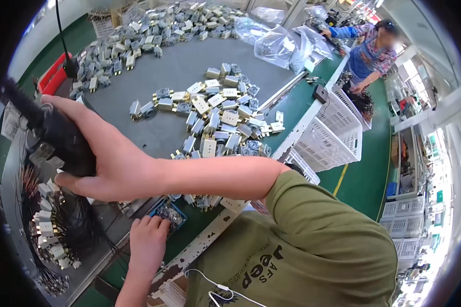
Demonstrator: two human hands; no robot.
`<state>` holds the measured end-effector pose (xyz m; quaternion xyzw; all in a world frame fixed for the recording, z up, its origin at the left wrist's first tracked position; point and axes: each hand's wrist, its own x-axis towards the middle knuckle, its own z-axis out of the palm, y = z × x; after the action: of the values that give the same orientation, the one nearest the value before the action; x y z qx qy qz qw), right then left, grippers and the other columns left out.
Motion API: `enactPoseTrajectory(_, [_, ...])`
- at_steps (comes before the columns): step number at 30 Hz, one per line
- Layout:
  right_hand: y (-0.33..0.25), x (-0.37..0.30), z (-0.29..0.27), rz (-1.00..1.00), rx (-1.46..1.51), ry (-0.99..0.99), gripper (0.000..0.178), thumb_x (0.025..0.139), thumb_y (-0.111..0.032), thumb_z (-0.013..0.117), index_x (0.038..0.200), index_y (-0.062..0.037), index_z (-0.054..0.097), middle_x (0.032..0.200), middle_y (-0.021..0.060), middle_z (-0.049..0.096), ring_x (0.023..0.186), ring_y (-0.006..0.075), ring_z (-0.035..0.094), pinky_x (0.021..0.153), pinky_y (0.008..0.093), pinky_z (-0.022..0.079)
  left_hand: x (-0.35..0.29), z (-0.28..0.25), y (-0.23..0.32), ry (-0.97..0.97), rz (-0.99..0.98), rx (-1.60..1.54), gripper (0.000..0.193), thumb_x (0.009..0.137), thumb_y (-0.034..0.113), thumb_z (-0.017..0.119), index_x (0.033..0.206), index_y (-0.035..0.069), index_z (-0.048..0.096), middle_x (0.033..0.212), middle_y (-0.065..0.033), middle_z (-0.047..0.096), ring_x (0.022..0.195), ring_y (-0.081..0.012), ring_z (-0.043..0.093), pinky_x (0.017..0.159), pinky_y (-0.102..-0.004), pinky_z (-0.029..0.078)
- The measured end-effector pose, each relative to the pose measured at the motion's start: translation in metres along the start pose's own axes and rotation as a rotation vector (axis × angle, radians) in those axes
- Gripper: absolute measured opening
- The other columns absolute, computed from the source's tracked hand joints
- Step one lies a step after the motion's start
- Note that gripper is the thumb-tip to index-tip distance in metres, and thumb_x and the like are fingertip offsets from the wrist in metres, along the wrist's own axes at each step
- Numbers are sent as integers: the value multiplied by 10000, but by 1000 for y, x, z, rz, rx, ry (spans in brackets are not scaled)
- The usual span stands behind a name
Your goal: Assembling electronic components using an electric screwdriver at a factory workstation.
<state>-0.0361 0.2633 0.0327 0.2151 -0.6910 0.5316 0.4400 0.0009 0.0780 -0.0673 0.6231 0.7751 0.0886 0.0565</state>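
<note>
My right hand (105, 158) is raised at the left, wrapped round a black electric screwdriver (61, 138) with a thick ribbed cable; its working tip is hidden. Lower down, my left hand (148, 238) rests at a small blue tray (181, 219) of tiny metal parts that look like screws. Its fingers are curled, and whatever is in them is hidden. Black wires and white connector pieces (45, 228) lie in a bundle below the screwdriver. Beyond my right forearm is a pile of grey, box-shaped socket parts (210, 115) with pale faces.
Another heap of grey parts (153, 30) spreads along the back of the dark tabletop (174, 64). Clear plastic bags (276, 46) lie at the far edge. White crates (328, 143) stand on the right. A co-worker (371, 56) handles dark wires farther off. A red bin (54, 71) is at left.
</note>
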Motion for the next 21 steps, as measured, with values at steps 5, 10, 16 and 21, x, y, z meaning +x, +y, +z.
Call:
enactPoseTrajectory(5, [-6,6,7,123,196,-6,1016,804,-60,773,1622,-60,170,1414,250,557,1268,376,594,1113,412,435,-11,-2,-4,8,-11,10,125,812,98,727,931,101,687,860,-62,610,855,-270,598,761,-416,448])
enactPoseTrajectory(10, [-28,22,-4,455,356,65,964,786,-115,831,1571,-36,276,1339,218,585,1237,321,601,1075,425,465,-13,8,-9,50,-98,-152,184,832,110,719,1006,96,662,903,-85,613,875,-295,611,771,-421,470])
enactPoseTrajectory(16, [-42,25,20,375,391,96,456,910,56,741,1291,1,496,1049,108,721,808,131,707,656,263,584,-15,7,-13,51,-120,-206,220,839,111,715,1051,88,663,955,-79,631,942,-279,638,813,-412,493])
enactPoseTrajectory(21, [34,30,44,-270,573,184,468,909,51,742,1258,-46,446,975,85,706,680,118,675,566,254,561,-7,5,-14,101,-92,-298,201,853,90,699,1050,72,663,961,-78,627,961,-279,648,837,-414,523])
